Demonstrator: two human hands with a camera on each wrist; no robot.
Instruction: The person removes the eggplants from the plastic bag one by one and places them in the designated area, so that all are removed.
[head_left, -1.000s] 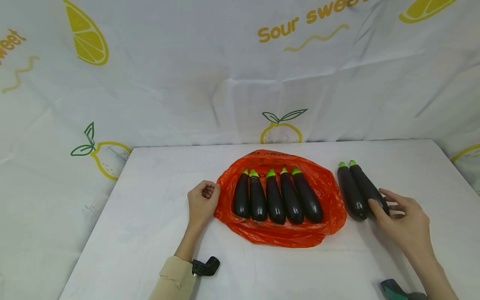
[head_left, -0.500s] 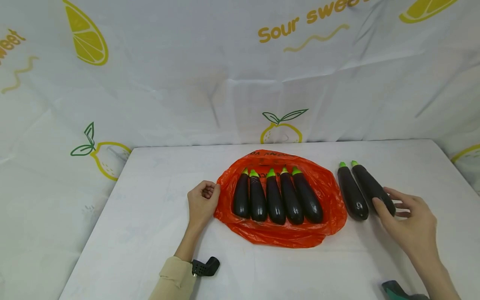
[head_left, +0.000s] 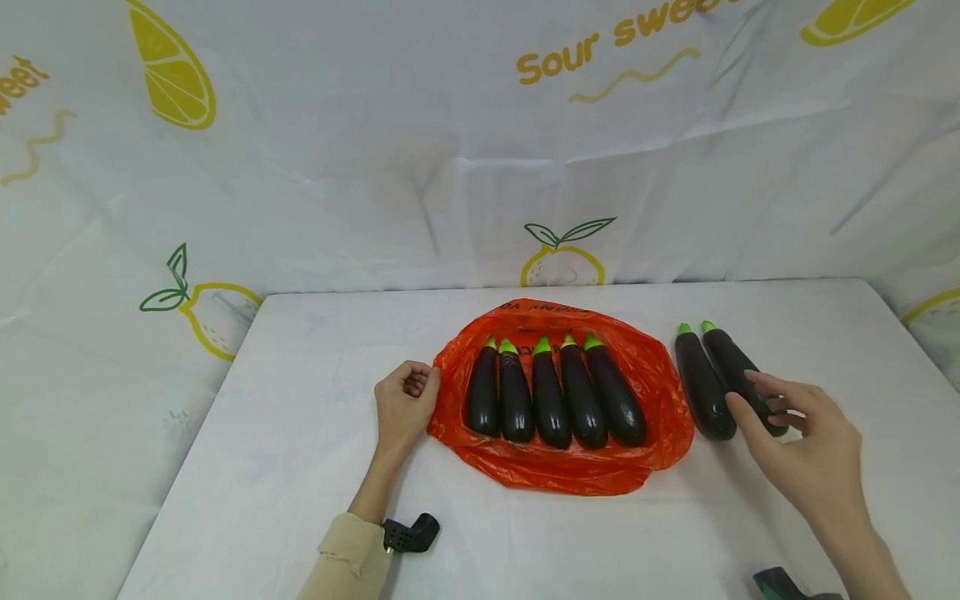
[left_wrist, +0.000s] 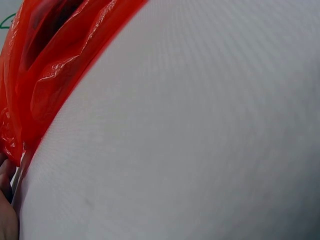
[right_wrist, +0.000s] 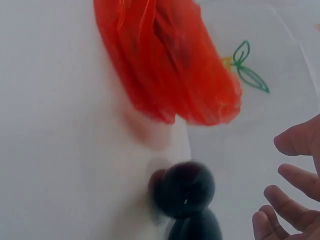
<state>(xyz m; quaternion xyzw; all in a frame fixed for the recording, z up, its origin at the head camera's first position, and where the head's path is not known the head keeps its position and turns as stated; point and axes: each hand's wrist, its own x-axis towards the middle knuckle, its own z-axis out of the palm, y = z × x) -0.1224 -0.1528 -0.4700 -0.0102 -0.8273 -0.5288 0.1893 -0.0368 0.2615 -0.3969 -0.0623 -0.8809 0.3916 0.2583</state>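
A red plastic bag (head_left: 480, 462) lies spread on the table, and several dark purple eggplants (head_left: 550, 400) with green stem ends rest side by side in it. My left hand (head_left: 405, 406) pinches the bag's left edge with curled fingers; the left wrist view shows the red film (left_wrist: 65, 65) at the fingers. Right of the bag lie two more eggplants, one nearer the bag (head_left: 702, 383) and one farther right (head_left: 727, 354). Over the blunt end of the farther one hovers my right hand (head_left: 813, 442), fingers spread and holding nothing. Its parted fingers also show in the right wrist view.
The white-covered table (head_left: 300, 350) meets a white cloth backdrop (head_left: 337, 167) printed with lemons at its far edge. A black wrist device (head_left: 412, 533) sits by the left cuff; another dark device (head_left: 783, 583) is near the right wrist.
My right hand shifted the farther eggplant slightly right, away from its neighbour, then let it go and moved a little left above it. The left hand and bag stayed still.
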